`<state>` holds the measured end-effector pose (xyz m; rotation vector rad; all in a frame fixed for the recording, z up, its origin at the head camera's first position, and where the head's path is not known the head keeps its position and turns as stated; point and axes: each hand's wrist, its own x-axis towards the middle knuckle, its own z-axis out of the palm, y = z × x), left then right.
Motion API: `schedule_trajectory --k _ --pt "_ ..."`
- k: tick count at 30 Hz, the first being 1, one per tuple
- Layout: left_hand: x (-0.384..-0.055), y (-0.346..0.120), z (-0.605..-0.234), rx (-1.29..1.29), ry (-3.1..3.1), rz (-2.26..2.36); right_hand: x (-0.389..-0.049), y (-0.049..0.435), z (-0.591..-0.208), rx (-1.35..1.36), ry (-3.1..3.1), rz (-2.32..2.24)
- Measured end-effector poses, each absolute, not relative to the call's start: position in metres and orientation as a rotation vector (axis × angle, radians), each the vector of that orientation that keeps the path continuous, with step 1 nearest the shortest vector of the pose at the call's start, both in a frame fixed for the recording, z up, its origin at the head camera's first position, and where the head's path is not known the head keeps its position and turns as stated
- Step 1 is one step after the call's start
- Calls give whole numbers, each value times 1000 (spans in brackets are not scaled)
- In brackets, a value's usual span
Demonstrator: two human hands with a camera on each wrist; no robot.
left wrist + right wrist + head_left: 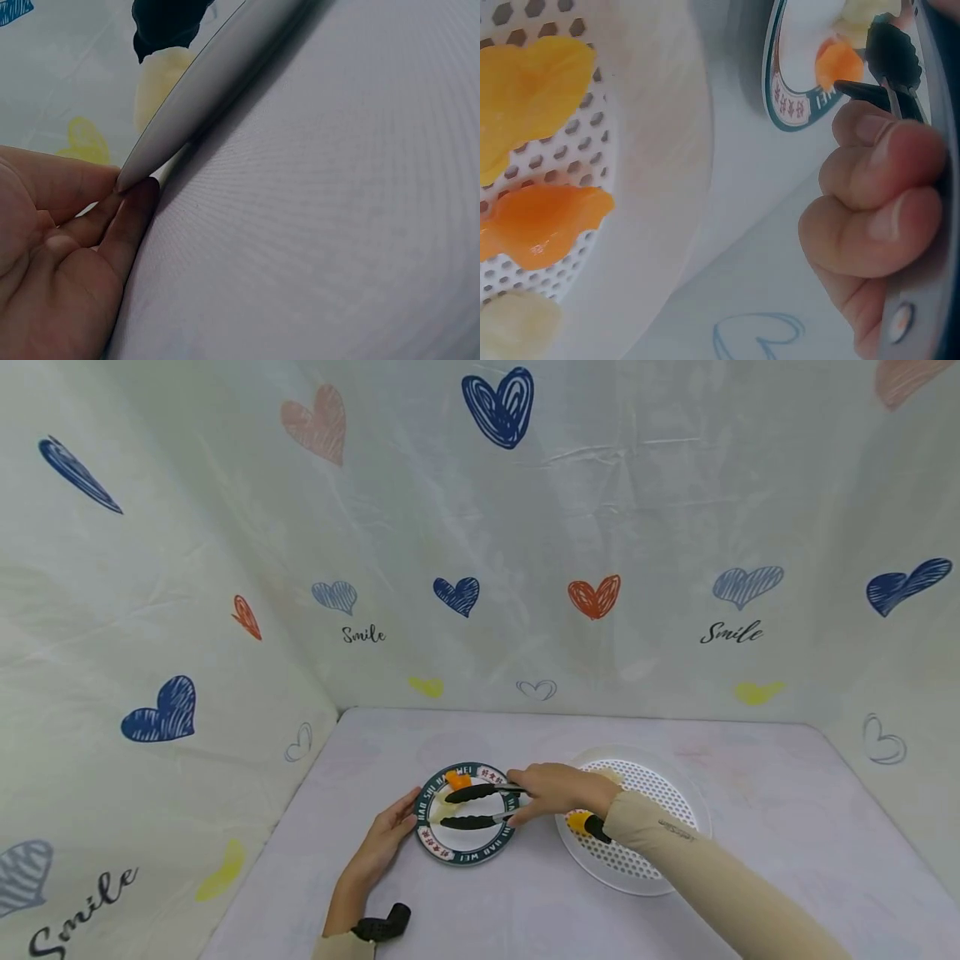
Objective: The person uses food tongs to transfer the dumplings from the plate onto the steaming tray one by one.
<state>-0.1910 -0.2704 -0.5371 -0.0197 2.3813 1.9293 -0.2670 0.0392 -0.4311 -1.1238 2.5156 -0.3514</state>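
My left hand [382,835] pinches the left rim of a small round plate [468,858], white with a dark green lettered border. In the left wrist view the plate's edge [161,131] sits between my thumb and fingers, tilted in that picture. Curled fingers of my right hand [555,787] grip a pair of metal tongs [480,792] with black tips. The tongs' arms stand apart over the plate. An orange piece [458,781] and a pale yellowish piece [447,803] lie on the plate near the tips, looking soft and glossy.
Right of the plate, under my right forearm, is a white perforated round tray [630,884]. It bears a yellow piece [532,97], an orange piece [547,225] and a pale piece [517,322]. A heart-printed curtain [525,527] hangs behind the pale table [555,910].
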Motion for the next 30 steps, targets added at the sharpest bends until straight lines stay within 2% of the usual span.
schedule_trajectory --k 24,30 --pt "-191 -270 -536 -12 2399 1907 -255 21 -436 -1002 2597 -182" --pt "-191 -269 -535 -17 2390 1916 -256 19 -440 -1051 2600 -172"
